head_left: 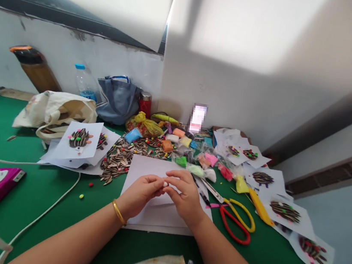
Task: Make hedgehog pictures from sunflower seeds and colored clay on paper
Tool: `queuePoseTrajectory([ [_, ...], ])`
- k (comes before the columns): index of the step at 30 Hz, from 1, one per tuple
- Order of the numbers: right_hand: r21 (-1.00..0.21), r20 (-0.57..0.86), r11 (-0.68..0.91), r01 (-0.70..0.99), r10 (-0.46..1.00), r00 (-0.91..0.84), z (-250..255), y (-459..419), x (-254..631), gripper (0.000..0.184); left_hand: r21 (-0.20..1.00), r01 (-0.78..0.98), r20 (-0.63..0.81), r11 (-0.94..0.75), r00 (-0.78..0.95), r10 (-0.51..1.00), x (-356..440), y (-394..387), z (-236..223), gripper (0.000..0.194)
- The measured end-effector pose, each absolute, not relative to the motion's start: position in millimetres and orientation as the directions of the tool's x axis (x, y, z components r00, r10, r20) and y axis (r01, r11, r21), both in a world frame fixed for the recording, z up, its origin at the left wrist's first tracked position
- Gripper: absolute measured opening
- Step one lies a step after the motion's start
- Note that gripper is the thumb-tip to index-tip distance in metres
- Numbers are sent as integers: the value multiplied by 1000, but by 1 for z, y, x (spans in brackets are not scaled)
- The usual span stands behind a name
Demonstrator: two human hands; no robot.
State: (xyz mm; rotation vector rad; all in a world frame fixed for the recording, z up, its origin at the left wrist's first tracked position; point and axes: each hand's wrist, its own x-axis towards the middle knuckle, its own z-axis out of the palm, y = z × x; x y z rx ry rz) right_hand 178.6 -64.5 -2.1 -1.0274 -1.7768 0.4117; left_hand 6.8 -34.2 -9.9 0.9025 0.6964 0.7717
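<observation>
My left hand (141,194) and my right hand (185,196) meet above a stack of white paper (145,169). Pinched between the fingertips of both is a small white lump of modelling clay (165,184). A gold bangle circles my left wrist. Just right of my right hand lie a black pen (201,189) and scissors (235,220) with one red and one yellow handle loop. Beyond the paper, a heap of striped sunflower seeds (120,159) spreads to the left. Bagged lumps of coloured clay (195,168) lie behind my hands.
Papers with seed-and-clay hedgehogs (79,139) are piled at left; more such sheets (285,211) line the right edge near a yellow cutter (261,207). Against the wall stand bottles, a blue bag (118,100) and a phone (197,118). A white cable (45,214) crosses the green table.
</observation>
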Motion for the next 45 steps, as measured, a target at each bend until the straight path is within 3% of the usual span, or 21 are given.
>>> queuePoseTrajectory([
  [7,-674,604,563,479,792,-82,-5,-64,176,13,897,-243,-209,369,503,839,7,-34,-8,34],
  [13,-676,603,577,459,791,-106,-5,-63,178,19,907,-233,-204,351,484,851,7,-34,-7,28],
  [19,-700,591,558,445,803,-76,-5,-62,178,12,930,-201,-175,308,495,851,7,-34,-6,28],
  [26,-720,577,556,415,812,-87,-5,-62,180,25,960,-163,-127,226,464,877,6,-34,-4,26],
  [37,-747,568,527,406,823,-22,-6,-61,178,12,1000,-25,23,-13,453,891,6,-35,5,30],
  [45,-728,584,520,447,812,8,-7,-61,179,6,954,146,196,-261,356,914,4,-31,-2,23],
])
